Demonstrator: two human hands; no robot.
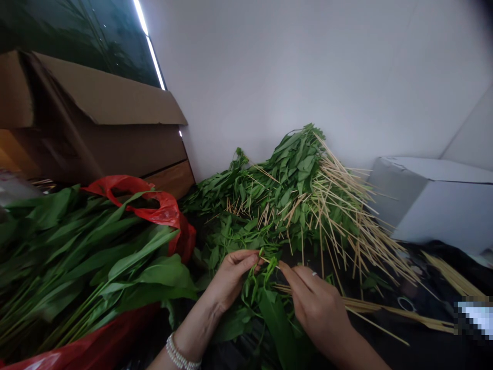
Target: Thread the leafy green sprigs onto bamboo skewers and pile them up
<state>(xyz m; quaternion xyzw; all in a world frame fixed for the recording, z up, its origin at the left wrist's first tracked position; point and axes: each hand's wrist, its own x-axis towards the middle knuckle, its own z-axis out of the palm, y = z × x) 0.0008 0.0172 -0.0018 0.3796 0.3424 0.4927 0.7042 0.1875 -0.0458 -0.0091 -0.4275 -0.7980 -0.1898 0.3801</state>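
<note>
Left hand (231,280), right hand (318,303), both clamped on limp dark-green leafy sprig (259,290)

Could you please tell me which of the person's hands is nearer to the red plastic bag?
Left. The left hand is just right of the red plastic bag; the right hand is farther right.

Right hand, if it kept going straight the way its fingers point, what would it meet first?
Most likely the leafy sprig at its fingertips, with the left hand just beyond; depth is unclear.
</note>
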